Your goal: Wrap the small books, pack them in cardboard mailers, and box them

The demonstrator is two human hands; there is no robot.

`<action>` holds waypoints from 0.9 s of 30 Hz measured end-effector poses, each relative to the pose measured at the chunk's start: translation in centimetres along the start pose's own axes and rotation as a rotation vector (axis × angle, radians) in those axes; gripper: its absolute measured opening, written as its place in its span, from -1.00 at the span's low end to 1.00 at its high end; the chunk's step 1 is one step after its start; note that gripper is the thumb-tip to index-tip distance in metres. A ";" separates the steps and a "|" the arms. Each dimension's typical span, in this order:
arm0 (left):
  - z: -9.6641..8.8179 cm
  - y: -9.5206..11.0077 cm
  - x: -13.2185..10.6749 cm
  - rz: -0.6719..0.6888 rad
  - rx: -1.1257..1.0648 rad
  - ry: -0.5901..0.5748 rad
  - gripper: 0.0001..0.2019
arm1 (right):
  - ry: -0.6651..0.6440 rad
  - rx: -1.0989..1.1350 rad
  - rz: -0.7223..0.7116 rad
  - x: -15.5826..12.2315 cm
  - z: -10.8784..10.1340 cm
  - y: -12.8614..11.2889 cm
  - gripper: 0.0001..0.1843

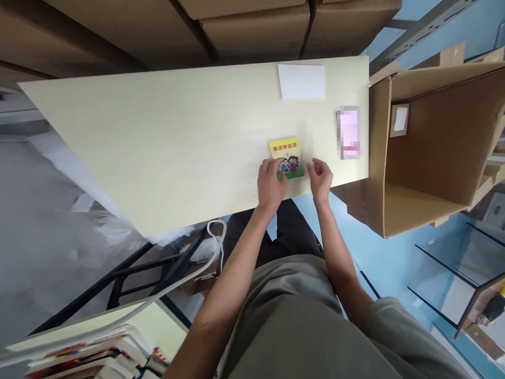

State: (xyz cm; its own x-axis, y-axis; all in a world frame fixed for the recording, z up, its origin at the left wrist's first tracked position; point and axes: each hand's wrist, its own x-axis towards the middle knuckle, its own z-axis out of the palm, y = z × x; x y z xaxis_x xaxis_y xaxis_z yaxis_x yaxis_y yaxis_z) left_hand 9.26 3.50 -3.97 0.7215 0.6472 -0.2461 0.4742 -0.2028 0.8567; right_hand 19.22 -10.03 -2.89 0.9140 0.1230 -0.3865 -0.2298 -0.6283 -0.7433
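Note:
A small booklet point(292, 152) with a yellow and green cover, red Chinese characters and cartoon children lies slightly turned on the pale table point(158, 142). My left hand point(271, 181) is curled over its lower left side, with thumb and fingertips against the cover and hiding that corner. Just off the booklet's right edge is my right hand point(321, 178). Its fingers are loosely bent, the thumb stands apart from them, and I make out nothing held there.
A white sheet point(303, 81) lies at the table's back. A pink, blurred item point(349, 132) is near the right end. Beside that end stands an open cardboard box point(426, 147). Closed cartons point(256, 34) line the back; stacked books point(98, 358) sit lower left, near a white cable point(189, 276).

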 end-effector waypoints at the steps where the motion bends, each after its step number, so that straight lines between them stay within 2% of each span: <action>1: 0.1 0.2 0.0 0.021 -0.028 -0.043 -0.64 | -0.004 -0.011 -0.028 -0.2 0.2 -0.2 -0.56; 3: 0.3 0.6 0.1 0.015 -0.094 -0.088 -0.72 | -0.030 -0.072 -0.122 -0.8 0.8 -0.6 -0.64; 5: 0.5 0.9 0.4 -0.029 -0.142 -0.072 -0.82 | -0.085 -0.162 -0.221 -1.6 1.7 -0.8 -0.72; 9: 1.0 1.2 1.7 -0.163 -0.097 0.004 -0.76 | -0.160 -0.353 -0.325 -2.7 3.3 -0.5 -0.74; 13: 1.6 1.0 2.9 -0.205 -0.031 0.021 -0.87 | -0.159 -0.355 -0.396 -2.6 2.8 0.2 -0.73; 15: 1.9 0.8 3.1 -0.196 -0.017 0.028 -0.87 | -0.092 -0.314 -0.371 -2.0 2.1 0.5 -0.71; 18: 2.3 0.5 2.9 -0.159 -0.001 0.055 -0.87 | -0.030 -0.264 -0.255 -0.8 1.5 0.7 -0.64; 23: 2.6 0.2 2.9 -0.157 0.009 0.078 -0.83 | -0.115 -0.183 -0.154 0.6 2.0 0.7 -0.58; 27: 1.7 0.5 2.7 -0.189 -0.054 0.080 -0.88 | -0.123 -0.130 -0.194 -0.4 2.3 -0.6 -0.56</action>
State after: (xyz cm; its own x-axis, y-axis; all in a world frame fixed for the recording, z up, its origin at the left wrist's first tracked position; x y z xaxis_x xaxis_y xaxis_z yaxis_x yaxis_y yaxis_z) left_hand 12.32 3.89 -4.97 0.5788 0.7269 -0.3696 0.5677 -0.0338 0.8225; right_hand 18.26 -7.91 -3.58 0.8874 0.3381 -0.3133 -0.0025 -0.6762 -0.7367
